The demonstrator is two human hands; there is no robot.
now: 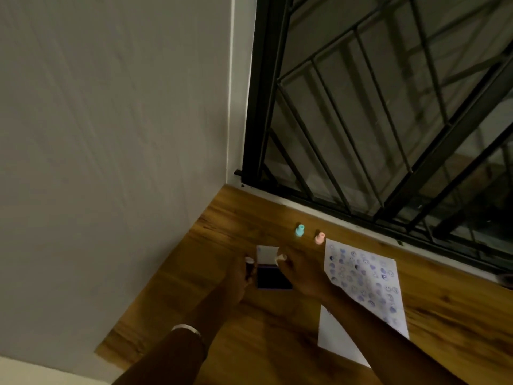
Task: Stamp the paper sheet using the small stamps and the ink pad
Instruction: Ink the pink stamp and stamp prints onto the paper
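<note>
The ink pad (273,277) lies open on the wooden table, its dark pad facing up and its white lid (266,253) raised behind it. My right hand (301,276) pinches a small pale stamp (281,257) at the pad's far right corner. My left hand (244,279) rests against the pad's left side, its fingers closed on a small pale piece (249,259) that is too blurred to identify. The paper sheet (363,279), covered with several blue prints, lies to the right. A teal stamp (299,230) and a pink stamp (319,238) stand upright behind it.
A second, blank white sheet (333,334) lies partly under my right forearm. A grey wall (111,162) bounds the table on the left. A barred dark window (388,120) runs along the back edge.
</note>
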